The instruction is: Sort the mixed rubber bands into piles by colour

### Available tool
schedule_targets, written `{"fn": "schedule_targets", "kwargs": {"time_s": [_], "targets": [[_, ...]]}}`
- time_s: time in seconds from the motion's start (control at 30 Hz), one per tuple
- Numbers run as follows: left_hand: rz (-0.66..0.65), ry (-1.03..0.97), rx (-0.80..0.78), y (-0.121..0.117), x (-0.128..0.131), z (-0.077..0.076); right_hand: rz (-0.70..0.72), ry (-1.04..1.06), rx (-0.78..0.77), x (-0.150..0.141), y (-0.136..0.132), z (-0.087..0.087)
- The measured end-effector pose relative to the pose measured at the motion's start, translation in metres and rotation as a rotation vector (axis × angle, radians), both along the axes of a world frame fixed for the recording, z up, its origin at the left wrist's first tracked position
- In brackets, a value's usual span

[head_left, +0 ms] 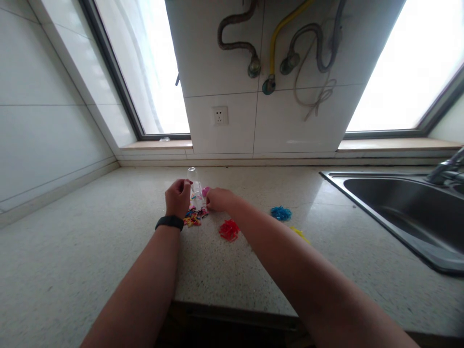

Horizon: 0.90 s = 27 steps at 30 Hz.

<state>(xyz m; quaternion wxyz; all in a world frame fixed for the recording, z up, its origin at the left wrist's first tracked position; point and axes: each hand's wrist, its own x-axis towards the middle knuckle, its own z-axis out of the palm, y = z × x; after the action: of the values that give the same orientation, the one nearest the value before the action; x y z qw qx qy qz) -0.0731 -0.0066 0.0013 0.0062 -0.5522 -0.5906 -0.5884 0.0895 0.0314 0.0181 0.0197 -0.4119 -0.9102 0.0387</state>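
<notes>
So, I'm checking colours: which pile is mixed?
The multicoloured pile of small pieces beside the left hand; the red pile, blue pile and yellow pile show one colour each.

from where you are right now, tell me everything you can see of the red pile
The red pile is a low, loose tangle of thin, glossy strands, perhaps rubber or plastic; single pieces are hard to make out. It lies on the speckled counter, right of and nearer than the multicoloured pile. The right hand is beyond it, not touching; its forearm passes close by.
</notes>
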Motion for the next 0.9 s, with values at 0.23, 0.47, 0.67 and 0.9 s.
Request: {"fn": "schedule_targets", "kwargs": {"time_s": [0.23,0.47,0.67,0.9], "targets": [[-0.017,0.006,-0.009,-0.001,0.001,0.000,-0.017,0.024,0.029,0.009,-0.005,0.006],[-0.082,0.011,-0.048,-0.002,0.007,-0.001,0.032,0.401,-0.091,0.073,-0.014,0.021],[-0.086,0.035,-0.053,-0.004,0.011,0.000,-0.087,0.789,-0.224,0.156,-0.046,0.028],[-0.091,0.063,-0.074,-0.005,0.012,0.000,-0.173,1.268,-0.423,0.199,-0.062,0.005]]}}
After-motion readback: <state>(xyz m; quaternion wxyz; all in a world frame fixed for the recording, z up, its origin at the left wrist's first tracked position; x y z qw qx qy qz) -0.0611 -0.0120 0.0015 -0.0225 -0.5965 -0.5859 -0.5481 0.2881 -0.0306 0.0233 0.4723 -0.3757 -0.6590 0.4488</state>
